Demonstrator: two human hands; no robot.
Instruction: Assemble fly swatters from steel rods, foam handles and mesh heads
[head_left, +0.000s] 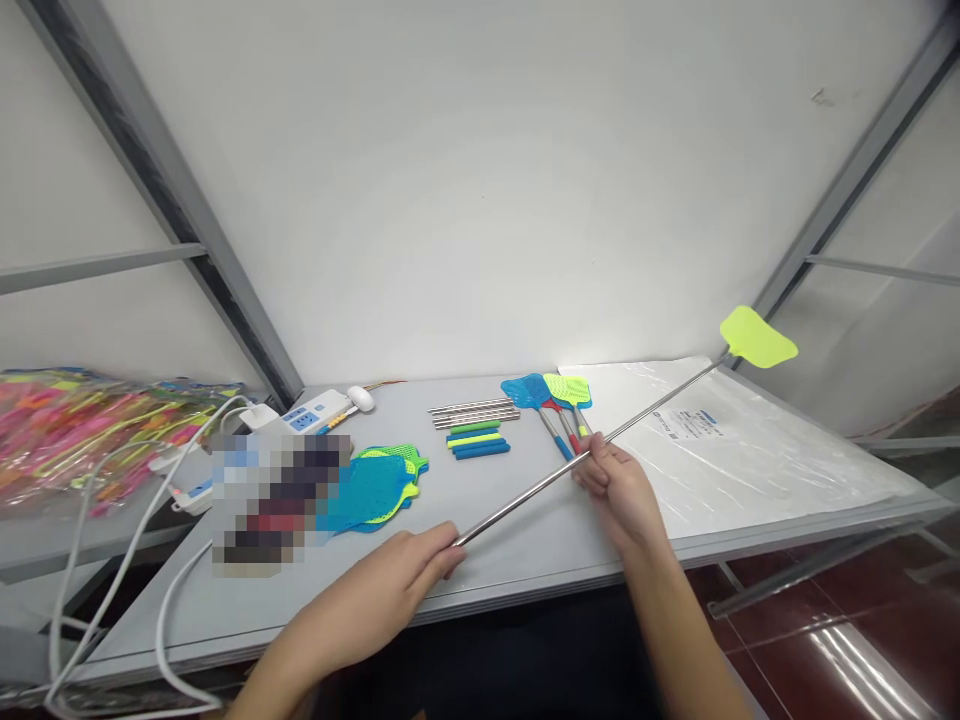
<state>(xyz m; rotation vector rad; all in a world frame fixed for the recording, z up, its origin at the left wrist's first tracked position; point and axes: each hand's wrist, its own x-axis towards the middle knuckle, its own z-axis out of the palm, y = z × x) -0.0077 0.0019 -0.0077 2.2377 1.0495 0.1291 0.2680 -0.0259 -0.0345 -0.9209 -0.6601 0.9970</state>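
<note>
A fly swatter [656, 405] with a long metal rod and a yellow-green head slants across the front of the table, its head up at the right. My left hand [420, 565] is closed round the rod's lower end, which its fingers hide. Farther up the rod, my right hand [611, 478] grips it between thumb and fingers. Just behind my right hand lie several fly swatters [546, 392] with blue, red and yellow-green parts. Bare metal rods [472, 410] and coloured handle grips [478, 440] are laid in rows left of them. Loose swatter heads [382, 485] form a pile near my left hand.
A white plastic sheet with a label [757, 450] covers the table's right side. Power strips [307, 415] and white cables [161, 580] are at the left. Bagged colourful items [90, 430] lie beyond them. A blurred patch hides something beside the swatter heads. Metal posts [180, 200] frame the wall.
</note>
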